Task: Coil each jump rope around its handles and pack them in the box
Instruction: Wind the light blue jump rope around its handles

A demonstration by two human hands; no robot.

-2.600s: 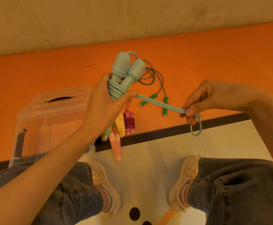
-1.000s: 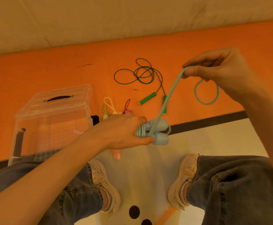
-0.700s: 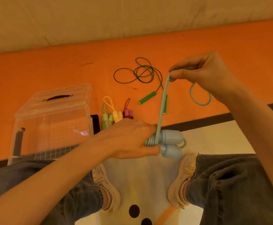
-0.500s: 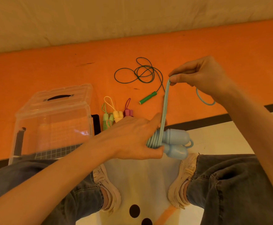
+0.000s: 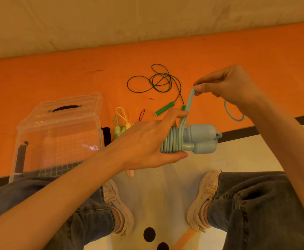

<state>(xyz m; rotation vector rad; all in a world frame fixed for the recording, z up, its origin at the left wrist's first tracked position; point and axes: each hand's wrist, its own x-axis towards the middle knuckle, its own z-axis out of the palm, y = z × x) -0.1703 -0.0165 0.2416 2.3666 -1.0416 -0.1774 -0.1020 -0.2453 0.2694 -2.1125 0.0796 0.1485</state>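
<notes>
While the clear plastic box (image 5: 57, 134) sits lidded on the orange mat (image 5: 39, 78) at the person's left, the work goes on in the air in front of the knees. The left hand (image 5: 147, 141) grasps the blue jump rope (image 5: 185, 139), fingers and thumb curled round the coiled part, with the two handles (image 5: 201, 139) lying side by side, their long axis level and their fat ends pointing right. From the coil a doubled strand rises steeply up and right to the right hand (image 5: 228, 87), which pinches it between thumb and fingers; a short loop of tail hangs below that wrist. So the free end lies above and to the right of the bundle, and the right hand looks set to carry the next turn. The rope is pale, thick and smooth, its wraps snug against each other. Beyond lies a green rope (image 5: 158, 82), uncoiled, and several small coiled ropes (image 5: 120, 125) beside the box.
</notes>
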